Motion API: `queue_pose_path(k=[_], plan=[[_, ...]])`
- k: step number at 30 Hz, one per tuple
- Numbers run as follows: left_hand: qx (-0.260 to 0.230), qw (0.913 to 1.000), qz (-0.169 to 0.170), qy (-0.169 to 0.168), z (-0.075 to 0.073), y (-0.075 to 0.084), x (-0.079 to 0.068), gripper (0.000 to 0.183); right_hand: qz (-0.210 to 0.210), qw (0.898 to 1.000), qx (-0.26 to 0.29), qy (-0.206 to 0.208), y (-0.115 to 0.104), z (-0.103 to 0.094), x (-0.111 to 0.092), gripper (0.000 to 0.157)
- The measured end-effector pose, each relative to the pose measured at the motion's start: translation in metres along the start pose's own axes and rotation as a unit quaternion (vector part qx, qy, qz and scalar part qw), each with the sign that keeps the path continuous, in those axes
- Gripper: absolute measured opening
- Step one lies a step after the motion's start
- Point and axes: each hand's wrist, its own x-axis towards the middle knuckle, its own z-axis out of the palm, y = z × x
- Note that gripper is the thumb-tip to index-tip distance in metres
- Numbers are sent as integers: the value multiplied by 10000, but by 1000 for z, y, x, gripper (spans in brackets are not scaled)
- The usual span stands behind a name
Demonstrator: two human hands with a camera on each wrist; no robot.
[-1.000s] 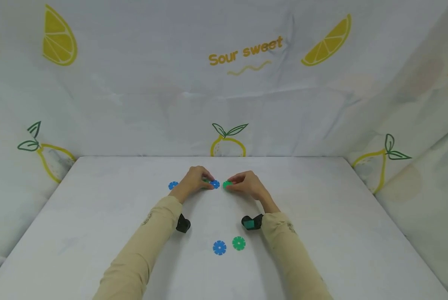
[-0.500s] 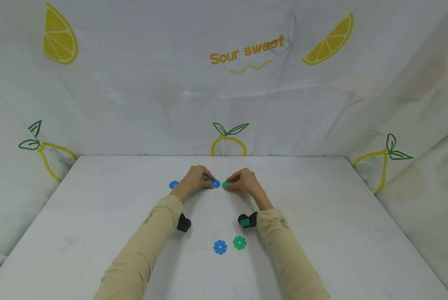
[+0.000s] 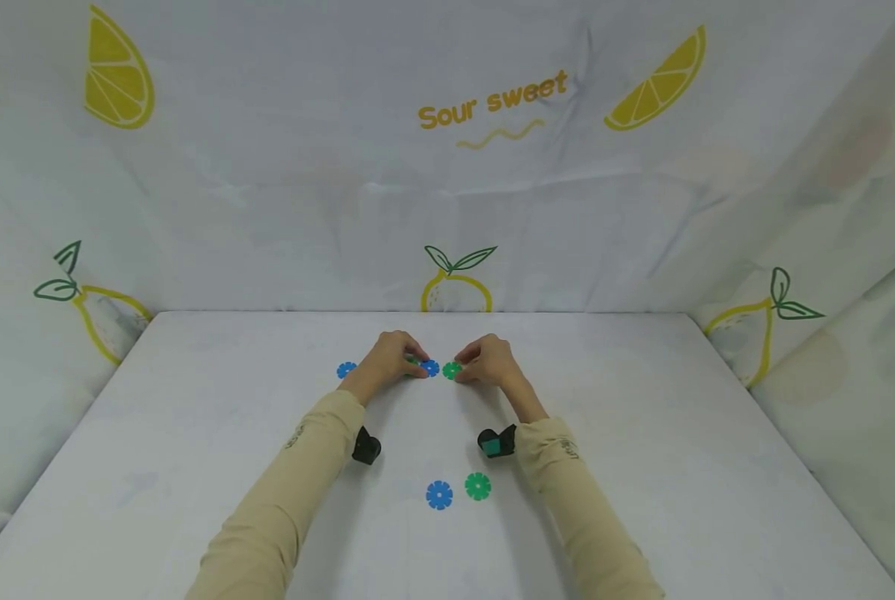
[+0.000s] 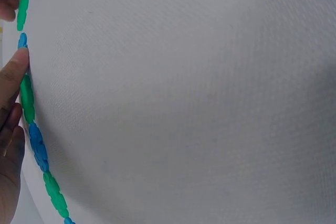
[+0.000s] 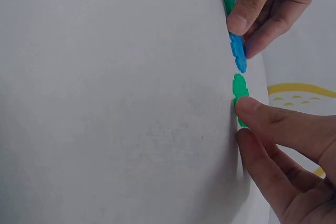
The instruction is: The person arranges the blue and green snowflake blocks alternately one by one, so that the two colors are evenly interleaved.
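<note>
At the far middle of the table in the head view, my left hand (image 3: 387, 360) pinches a blue snowflake disc (image 3: 430, 368) between thumb and fingers. That disc is the right end of a row; behind it in the left wrist view come a green disc (image 4: 28, 100), a blue disc (image 4: 39, 148) and another green disc (image 4: 55, 194). Across a small gap, my right hand (image 3: 490, 363) holds a single green snowflake disc (image 5: 240, 87) by its right side, with the thumb on its face. The two held discs are apart, edge towards edge. My left hand hides part of the row.
Nearer on the white table (image 3: 192, 500) lie a loose blue disc (image 3: 439, 495) and a loose green disc (image 3: 478, 486). A blue disc (image 3: 346, 370) shows left of my left wrist. A lemon-print cloth (image 3: 305, 208) hangs behind the table's far edge.
My right hand has shifted slightly left and its fingers have drawn back on the green disc, so more of it shows. My left hand stays in place.
</note>
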Motion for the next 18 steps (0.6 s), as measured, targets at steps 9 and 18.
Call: queue_pose_path(k=[9, 18], plan=[[-24, 10000, 53, -45, -1, 4, -3, 24, 119, 9999, 19, 87, 1, 3, 2, 19], [281, 9995, -80, -138, -1, 7, -1, 23, 106, 9999, -22, 70, -1, 5, 6, 18]])
